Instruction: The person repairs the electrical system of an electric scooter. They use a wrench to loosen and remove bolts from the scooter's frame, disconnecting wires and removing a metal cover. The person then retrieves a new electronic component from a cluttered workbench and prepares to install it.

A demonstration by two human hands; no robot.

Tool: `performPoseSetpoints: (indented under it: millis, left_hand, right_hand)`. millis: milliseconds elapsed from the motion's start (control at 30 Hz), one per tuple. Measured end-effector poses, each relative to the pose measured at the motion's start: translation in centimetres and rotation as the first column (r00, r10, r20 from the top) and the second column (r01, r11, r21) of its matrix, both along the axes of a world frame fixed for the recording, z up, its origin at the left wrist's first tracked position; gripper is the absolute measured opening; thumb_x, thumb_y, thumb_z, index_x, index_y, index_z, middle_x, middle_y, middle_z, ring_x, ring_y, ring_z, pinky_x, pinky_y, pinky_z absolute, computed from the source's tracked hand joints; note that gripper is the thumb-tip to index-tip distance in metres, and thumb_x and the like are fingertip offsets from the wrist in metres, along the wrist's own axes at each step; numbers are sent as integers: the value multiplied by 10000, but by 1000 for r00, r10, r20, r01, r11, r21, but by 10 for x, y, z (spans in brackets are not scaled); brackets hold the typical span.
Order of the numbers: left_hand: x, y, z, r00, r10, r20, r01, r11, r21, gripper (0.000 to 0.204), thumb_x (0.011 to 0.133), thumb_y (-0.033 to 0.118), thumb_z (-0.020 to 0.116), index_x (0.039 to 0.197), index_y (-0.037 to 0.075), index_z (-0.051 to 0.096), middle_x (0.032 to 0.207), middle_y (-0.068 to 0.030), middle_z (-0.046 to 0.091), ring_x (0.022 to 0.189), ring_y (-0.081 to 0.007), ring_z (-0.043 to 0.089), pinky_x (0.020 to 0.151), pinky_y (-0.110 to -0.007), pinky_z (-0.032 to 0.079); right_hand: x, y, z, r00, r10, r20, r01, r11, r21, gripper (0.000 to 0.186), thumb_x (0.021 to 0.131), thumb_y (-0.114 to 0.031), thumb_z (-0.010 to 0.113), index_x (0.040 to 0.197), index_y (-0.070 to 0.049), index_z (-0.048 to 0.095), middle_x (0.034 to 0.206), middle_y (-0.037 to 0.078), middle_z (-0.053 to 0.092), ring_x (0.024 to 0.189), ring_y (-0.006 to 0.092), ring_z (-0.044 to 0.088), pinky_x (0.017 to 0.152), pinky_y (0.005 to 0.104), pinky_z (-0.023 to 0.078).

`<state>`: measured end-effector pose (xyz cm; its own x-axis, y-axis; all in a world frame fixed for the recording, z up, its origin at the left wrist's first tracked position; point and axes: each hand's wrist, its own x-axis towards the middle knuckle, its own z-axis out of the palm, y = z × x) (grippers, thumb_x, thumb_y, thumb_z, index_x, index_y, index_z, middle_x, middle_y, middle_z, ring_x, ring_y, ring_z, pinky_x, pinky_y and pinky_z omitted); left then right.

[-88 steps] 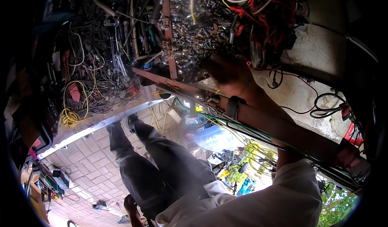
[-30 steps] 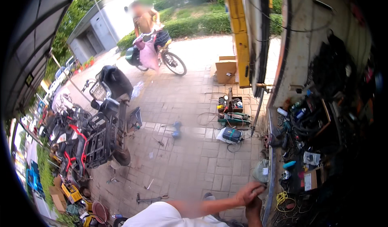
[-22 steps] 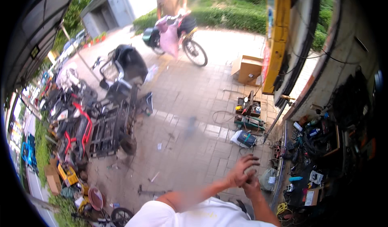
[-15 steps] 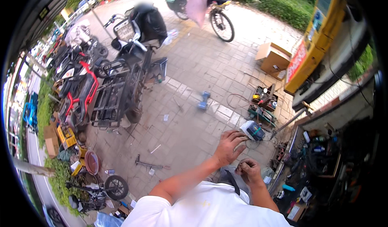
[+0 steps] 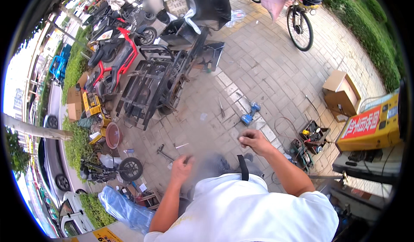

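My left hand [image 5: 183, 168] hangs at the lower middle, fingers loosely apart and partly blurred, with nothing visible in it. The closest tool to it is a long metal tool [image 5: 164, 153] with a T-shaped head on the paving. My right hand [image 5: 256, 143] is raised in front of me, its fingers curled together with the thumb. Anything inside that grip is hidden or too small to name. Beyond this hand a blue cordless drill [image 5: 250, 114] lies on the bricks. A thin pointed metal tool [image 5: 222, 106] rests to the drill's left.
A stripped black cargo-vehicle frame [image 5: 151, 86] stands ahead left beside a red scooter frame [image 5: 125, 56]. Rightward are an open toolbox [image 5: 314, 132], a cardboard box [image 5: 340, 93] and a yellow machine [image 5: 375, 125]. A small wheel [image 5: 130, 169] and blue plastic sheeting [image 5: 125, 209] lie left.
My view has swung left, away from the workbench side. My hands, close together before, are now wide apart; the left moved left and the right reaches forward.
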<state>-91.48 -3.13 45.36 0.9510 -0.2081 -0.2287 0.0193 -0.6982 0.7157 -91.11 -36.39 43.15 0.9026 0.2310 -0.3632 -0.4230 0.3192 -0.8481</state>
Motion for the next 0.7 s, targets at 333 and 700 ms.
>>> performPoseSetpoints:
  millis: [333,700]
  left_hand:
    - [211,-75,18,992,128,-17,-116,825,-552,179,798,50,649,964,-3,608,866,-47,609,791,-121,568,714,-234,457]
    - [470,-102,26,979,-104,175,180,841,-510,171,761,41,643,930,46,626,838,-72,596,755,-186,568,666,-280,453]
  right_hand:
    - [226,77,21,973,211,-92,-178,944,278,168,843,-187,629,864,-22,600,717,9,547,646,101,496,566,233,393]
    - [444,48,23,953,82,-292,17,947,320,142,851,-155,614,830,-18,586,745,57,578,657,136,541,585,270,440]
